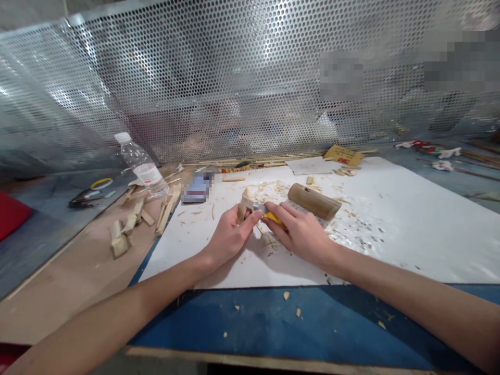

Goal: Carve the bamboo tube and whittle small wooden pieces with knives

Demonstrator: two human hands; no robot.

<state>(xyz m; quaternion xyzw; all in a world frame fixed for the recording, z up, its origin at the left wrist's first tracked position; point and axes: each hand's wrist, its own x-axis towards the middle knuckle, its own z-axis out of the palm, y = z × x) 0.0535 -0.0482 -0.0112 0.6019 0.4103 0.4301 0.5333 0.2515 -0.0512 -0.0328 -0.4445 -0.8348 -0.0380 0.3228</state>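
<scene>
My left hand [228, 237] is closed around a small pale wooden piece [245, 200], held upright over a white sheet [390, 234]. My right hand [300, 232] grips a yellow-handled knife [269, 214], its metal blade touching the wooden piece. The two hands meet at the middle of the sheet. Wood shavings [269, 187] lie scattered around them. A bamboo tube section [314, 200] lies on its side just behind my right hand.
A plastic water bottle [142, 166] lies tilted at the left. Cut bamboo strips [133, 221] lie on the wooden board beside it. Scissors and a tape roll [91, 191] sit further left. A perforated metal screen [234, 94] stands behind. A blue table surface [273, 323] runs along the front.
</scene>
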